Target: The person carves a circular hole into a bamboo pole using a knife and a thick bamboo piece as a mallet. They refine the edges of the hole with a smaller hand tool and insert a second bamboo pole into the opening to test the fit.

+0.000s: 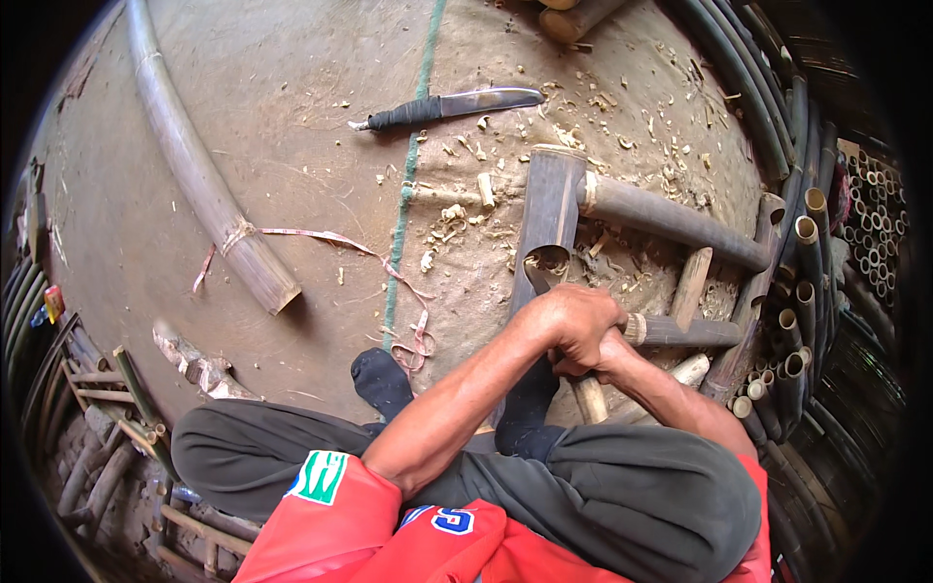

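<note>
My left hand (571,319) is closed, with its wrist crossing over my closed right hand (581,358). Both are wrapped around a knife, whose dark blade (535,276) shows just beyond the left knuckles. Its tip reaches a round hole cut in a thick dark bamboo tube (546,209). Most of the grip is hidden by my fingers. A pale wooden shaft (589,398) shows below my hands; I cannot tell whether it is the knife's handle. The tube joins thinner bamboo crosspieces (675,219) in a frame lying on the ground.
Farther off lies a large knife (457,107) with a dark wrapped handle. Left of it rests a long bamboo pole (185,146), with a measuring tape (326,236) trailing from it. Pale shavings (452,214) litter the mat. Bamboo poles (807,243) are stacked along the right side.
</note>
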Demonstrator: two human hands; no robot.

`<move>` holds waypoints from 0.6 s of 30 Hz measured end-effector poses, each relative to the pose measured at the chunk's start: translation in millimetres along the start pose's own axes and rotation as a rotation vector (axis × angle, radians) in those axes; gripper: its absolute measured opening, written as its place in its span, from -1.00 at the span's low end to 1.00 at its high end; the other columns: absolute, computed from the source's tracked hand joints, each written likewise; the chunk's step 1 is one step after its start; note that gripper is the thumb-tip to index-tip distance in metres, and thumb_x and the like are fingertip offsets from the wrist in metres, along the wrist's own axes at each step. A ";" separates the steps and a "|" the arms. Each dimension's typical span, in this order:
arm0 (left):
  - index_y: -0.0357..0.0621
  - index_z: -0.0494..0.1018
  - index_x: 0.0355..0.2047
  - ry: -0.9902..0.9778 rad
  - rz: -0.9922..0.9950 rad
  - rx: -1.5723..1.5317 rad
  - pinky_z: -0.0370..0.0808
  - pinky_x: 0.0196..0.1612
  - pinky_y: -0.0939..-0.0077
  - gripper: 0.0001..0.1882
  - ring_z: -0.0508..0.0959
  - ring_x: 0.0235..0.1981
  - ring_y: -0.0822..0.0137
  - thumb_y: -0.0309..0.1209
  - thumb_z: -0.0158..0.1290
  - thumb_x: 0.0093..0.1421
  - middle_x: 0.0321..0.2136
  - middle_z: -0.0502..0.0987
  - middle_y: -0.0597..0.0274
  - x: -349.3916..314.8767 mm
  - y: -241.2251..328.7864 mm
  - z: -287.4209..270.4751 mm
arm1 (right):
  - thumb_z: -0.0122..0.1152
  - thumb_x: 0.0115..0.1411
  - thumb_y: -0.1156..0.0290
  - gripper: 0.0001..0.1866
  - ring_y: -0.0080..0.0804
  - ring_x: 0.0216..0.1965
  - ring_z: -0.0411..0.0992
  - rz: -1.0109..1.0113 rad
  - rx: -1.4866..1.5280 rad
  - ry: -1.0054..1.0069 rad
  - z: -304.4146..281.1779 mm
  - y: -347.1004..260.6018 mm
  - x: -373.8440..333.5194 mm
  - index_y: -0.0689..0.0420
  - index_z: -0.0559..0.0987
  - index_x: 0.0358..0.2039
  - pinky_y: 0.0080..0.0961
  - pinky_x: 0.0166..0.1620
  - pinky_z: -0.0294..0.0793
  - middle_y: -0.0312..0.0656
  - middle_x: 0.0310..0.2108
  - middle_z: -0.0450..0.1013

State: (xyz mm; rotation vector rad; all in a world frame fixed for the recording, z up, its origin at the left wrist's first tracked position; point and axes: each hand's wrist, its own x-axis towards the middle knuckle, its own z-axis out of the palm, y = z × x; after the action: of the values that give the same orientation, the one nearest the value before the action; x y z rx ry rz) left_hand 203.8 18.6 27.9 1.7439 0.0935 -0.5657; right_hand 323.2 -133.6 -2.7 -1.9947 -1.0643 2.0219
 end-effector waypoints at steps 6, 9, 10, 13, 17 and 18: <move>-0.18 0.41 0.27 0.635 -0.029 -0.240 0.57 0.13 -0.02 -0.15 0.57 0.09 -0.22 -0.52 0.29 -0.15 0.08 0.45 -0.15 1.0 13.9 33.2 | 0.34 0.14 0.42 -0.41 -0.08 0.29 0.42 -0.324 -0.464 -0.226 -61.4 -15.0 4.6 0.05 0.56 0.23 -0.25 0.31 0.41 0.14 0.19 0.49; -0.13 0.49 0.20 0.396 -0.011 -0.185 0.59 0.07 0.05 -0.18 0.59 0.05 -0.18 -0.53 0.31 -0.22 0.03 0.48 -0.11 -8.6 5.7 23.6 | 0.34 0.15 0.44 -0.45 -0.13 0.26 0.43 -0.192 -0.382 -0.121 -25.9 -2.4 0.9 0.08 0.54 0.20 -0.25 0.27 0.45 0.11 0.16 0.48; -0.11 0.51 0.19 0.310 0.024 -0.122 0.59 0.07 0.06 -0.17 0.59 0.03 -0.18 -0.53 0.30 -0.24 0.02 0.49 -0.10 -11.1 0.2 19.4 | 0.35 0.17 0.43 -0.46 -0.18 0.24 0.44 -0.069 -0.341 -0.068 -10.5 -2.6 4.5 0.10 0.52 0.19 -0.27 0.24 0.48 0.08 0.13 0.48; -0.04 0.56 0.18 -0.017 0.020 0.002 0.55 0.15 0.05 -0.11 0.55 0.14 -0.17 -0.56 0.28 -0.36 0.11 0.48 -0.13 -25.3 -7.5 0.8 | 0.38 0.23 0.39 -0.49 -0.28 0.19 0.49 0.067 0.080 0.178 46.0 6.6 12.8 0.13 0.50 0.18 -0.31 0.12 0.59 -0.03 0.07 0.51; -0.08 0.29 0.42 0.885 0.039 -0.070 0.30 0.43 -0.01 0.01 0.26 0.43 -0.25 -0.52 0.27 -0.16 0.39 0.22 -0.28 -74.3 15.6 45.4 | -0.03 0.59 0.22 -0.66 -0.31 0.19 0.47 0.018 1.199 0.103 67.8 -47.8 -21.0 0.06 0.42 0.25 -0.26 0.18 0.59 -0.11 0.06 0.49; -0.11 0.20 0.44 0.932 -0.097 -0.175 0.29 0.43 -0.01 -0.01 0.25 0.42 -0.28 -0.48 0.27 -0.08 0.40 0.18 -0.29 -95.6 31.7 52.6 | -0.06 0.60 0.20 -0.69 -0.31 0.18 0.47 0.017 1.314 0.089 71.1 -47.3 -23.1 0.04 0.42 0.21 -0.22 0.22 0.54 -0.12 0.06 0.49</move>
State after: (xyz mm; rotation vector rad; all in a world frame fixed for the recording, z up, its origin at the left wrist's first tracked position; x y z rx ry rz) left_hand 114.5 -16.3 88.9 1.7039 0.8537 0.2247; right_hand 243.1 -138.6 34.4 -1.2754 0.3370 1.7619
